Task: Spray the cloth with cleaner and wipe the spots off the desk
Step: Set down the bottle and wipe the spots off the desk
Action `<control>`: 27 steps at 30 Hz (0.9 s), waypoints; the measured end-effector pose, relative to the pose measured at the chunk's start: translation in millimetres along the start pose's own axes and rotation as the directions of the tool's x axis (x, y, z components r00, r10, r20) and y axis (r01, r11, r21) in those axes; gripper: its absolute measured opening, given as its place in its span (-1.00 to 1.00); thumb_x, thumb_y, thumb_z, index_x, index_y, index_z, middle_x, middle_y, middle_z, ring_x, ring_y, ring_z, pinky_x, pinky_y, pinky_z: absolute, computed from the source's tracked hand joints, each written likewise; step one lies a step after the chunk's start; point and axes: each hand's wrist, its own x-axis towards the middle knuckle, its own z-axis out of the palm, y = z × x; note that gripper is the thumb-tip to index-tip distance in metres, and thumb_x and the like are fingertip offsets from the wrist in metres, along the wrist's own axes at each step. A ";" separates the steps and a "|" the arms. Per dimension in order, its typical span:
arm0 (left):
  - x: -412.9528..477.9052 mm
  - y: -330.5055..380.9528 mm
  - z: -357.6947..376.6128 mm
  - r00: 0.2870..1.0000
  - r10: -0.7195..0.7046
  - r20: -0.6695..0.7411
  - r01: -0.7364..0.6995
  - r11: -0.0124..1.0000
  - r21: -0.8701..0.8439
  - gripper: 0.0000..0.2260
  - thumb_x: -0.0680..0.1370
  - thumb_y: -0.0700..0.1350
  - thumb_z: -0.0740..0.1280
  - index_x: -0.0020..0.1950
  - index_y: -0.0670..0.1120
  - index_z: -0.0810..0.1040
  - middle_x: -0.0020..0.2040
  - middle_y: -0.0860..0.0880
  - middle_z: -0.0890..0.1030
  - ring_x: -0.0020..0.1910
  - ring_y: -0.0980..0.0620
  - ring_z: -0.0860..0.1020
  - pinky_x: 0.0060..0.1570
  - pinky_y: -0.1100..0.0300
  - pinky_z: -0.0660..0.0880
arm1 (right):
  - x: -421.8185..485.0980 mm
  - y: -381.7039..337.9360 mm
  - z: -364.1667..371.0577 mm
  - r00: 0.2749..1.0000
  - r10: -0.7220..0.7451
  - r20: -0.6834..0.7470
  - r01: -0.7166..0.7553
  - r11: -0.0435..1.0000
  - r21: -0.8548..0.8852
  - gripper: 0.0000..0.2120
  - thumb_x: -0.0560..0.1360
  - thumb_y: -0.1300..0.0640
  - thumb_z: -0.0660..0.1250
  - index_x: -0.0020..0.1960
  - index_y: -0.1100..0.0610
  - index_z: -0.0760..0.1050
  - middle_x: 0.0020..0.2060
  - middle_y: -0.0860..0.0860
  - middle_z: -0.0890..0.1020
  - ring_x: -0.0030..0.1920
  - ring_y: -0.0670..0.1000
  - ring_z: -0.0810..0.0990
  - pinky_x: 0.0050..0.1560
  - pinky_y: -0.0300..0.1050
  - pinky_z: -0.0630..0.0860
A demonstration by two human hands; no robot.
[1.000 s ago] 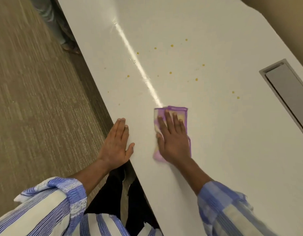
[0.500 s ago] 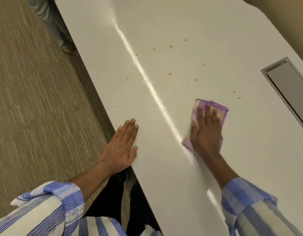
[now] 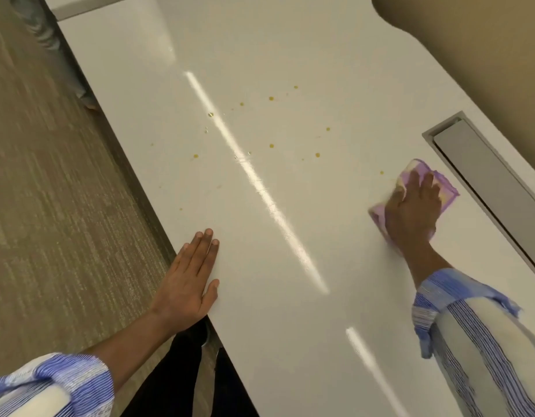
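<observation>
A folded purple and yellow cloth point(image 3: 446, 188) lies flat on the white desk point(image 3: 290, 311), at its right side beside the cable slot. My right hand point(image 3: 412, 213) presses down on the cloth with straight, spread fingers and covers most of it. Several small yellow-brown spots point(image 3: 271, 145) dot the desk's middle, and one spot point(image 3: 381, 172) sits just left of the cloth. My left hand point(image 3: 189, 279) rests flat on the desk's near left edge, fingers straight. No cleaner bottle is in view.
A grey recessed cable slot point(image 3: 485, 182) runs along the desk's right side. A beige wall point(image 3: 485, 40) stands behind it. Carpet floor point(image 3: 49, 206) lies to the left, where another person's foot point(image 3: 90, 103) stands near the desk's far left edge.
My right hand has slid the cloth to the right across the desk, from near the middle to beside the cable slot. My left hand has stayed flat at the edge.
</observation>
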 end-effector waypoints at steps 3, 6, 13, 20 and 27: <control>0.1 0.4 1.3 1.000 0.002 -0.003 -0.002 1.000 -0.004 -0.39 0.66 0.02 0.07 0.63 -0.29 0.09 0.67 -0.23 0.03 0.65 -0.21 0.04 0.55 -0.24 0.18 | 0.0 -62.7 12.2 0.990 0.144 0.001 -0.144 0.990 0.005 -0.44 0.71 0.00 -0.01 0.66 0.18 0.09 0.64 0.25 0.10 0.61 0.33 0.11 0.60 0.19 0.04; 0.2 -0.2 2.3 1.000 0.004 -0.012 -0.004 1.000 -0.005 -0.38 0.65 0.02 0.07 0.63 -0.29 0.09 0.67 -0.23 0.04 0.65 -0.21 0.05 0.56 -0.22 0.15 | -27.2 -120.4 28.8 0.966 -0.249 0.070 0.248 0.969 0.013 -0.44 0.67 0.04 -0.06 0.65 0.16 0.15 0.63 0.23 0.16 0.61 0.32 0.15 0.58 0.20 0.11; -0.3 -2.4 3.4 0.999 0.016 -0.030 -0.015 1.000 0.015 -0.38 0.63 0.02 0.10 0.62 -0.28 0.13 0.66 -0.22 0.07 0.65 -0.19 0.09 0.57 -0.15 0.12 | -63.8 -111.7 25.3 0.247 -0.949 0.195 0.947 0.280 0.160 -0.50 0.69 0.02 0.06 0.61 0.07 0.27 0.62 0.08 0.25 0.64 0.14 0.15 0.65 0.08 0.03; -0.3 -1.3 1.3 0.999 0.013 -0.033 -0.013 1.000 0.013 -0.38 0.64 0.03 0.10 0.63 -0.27 0.12 0.67 -0.21 0.07 0.65 -0.19 0.08 0.57 -0.12 0.09 | 35.6 -92.1 21.9 0.983 -0.182 0.017 0.182 0.983 0.012 -0.45 0.67 0.00 0.01 0.62 0.17 0.24 0.60 0.24 0.26 0.58 0.32 0.24 0.58 0.23 0.15; -0.2 0.4 1.1 0.999 0.014 -0.040 -0.013 1.000 0.012 -0.37 0.63 0.02 0.11 0.62 -0.27 0.14 0.67 -0.20 0.08 0.64 -0.19 0.10 0.56 -0.12 0.09 | -47.0 -185.3 36.9 0.694 -0.715 0.083 0.711 0.699 0.077 -0.43 0.63 0.03 -0.03 0.55 0.22 0.37 0.54 0.23 0.37 0.53 0.32 0.34 0.53 0.22 0.26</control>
